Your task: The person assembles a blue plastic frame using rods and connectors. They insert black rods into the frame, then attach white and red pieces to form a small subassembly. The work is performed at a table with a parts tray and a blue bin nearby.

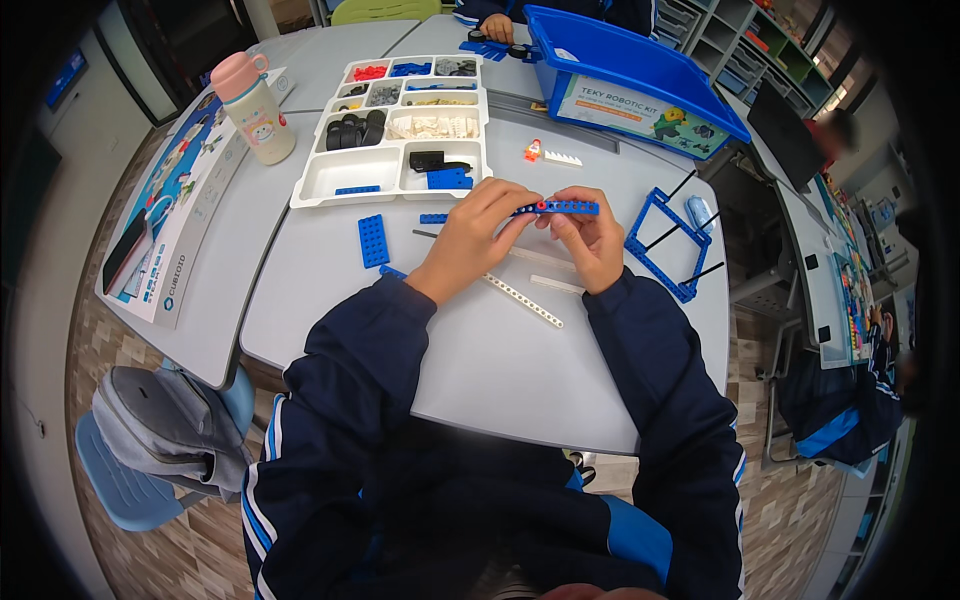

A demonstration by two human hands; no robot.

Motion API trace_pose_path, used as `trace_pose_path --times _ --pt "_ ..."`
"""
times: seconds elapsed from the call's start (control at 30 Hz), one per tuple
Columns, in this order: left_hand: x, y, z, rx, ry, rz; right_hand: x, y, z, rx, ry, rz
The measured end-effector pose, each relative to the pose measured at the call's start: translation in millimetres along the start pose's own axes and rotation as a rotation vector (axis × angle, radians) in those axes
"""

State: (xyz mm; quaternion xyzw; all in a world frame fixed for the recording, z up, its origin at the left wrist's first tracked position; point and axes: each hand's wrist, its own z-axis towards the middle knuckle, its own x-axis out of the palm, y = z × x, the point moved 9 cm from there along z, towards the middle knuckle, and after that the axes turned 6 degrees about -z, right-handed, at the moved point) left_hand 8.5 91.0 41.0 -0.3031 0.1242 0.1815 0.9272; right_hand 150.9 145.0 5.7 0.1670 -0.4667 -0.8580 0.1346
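My left hand (468, 240) and my right hand (592, 240) meet over the table, both closed on a blue studded toy beam (577, 208). A small red peg (542, 206) shows in the beam between my fingertips. Under and beside my hands lie a long white beam with holes (524, 301), a shorter white beam (556, 285) and a dark rod partly hidden by my left hand. Left of that hand is a blue studded plate (372, 241). To the right of my right hand rests a blue beam frame (652, 262) with black axles through it.
A white sorting tray (310, 190) of toy parts stands beyond my left hand. Farther back are a blue bin (640, 55), a toy figure (532, 151) and a white toothed strip (563, 159). At left are a bottle (255, 120) and a box (190, 200). Another person's hand (496, 27) is across the table.
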Motion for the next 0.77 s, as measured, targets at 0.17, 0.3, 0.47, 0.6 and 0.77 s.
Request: trace_pose_path --times 0.17,0.3,0.47,0.6,0.77 --pt "-2.6 1.6 0.7 0.018 -0.014 0.043 -1.8 3.9 3.2 -0.048 -0.018 -0.024" --pt "-2.3 1.8 0.0 0.033 0.001 0.044 -2.3 -1.5 1.9 -0.015 0.012 -0.098" --pt "-2.7 -0.3 1.3 0.044 0.003 0.051 -2.4 0.5 2.5 -0.059 0.007 -0.091" --pt "-1.5 0.3 0.5 -0.007 -0.013 0.002 -4.0 0.4 3.0 -0.070 -0.026 -0.134" --pt "2.3 20.4 -6.3 -0.091 0.060 0.022 -2.4 -5.6 3.1 0.021 0.016 -0.269"
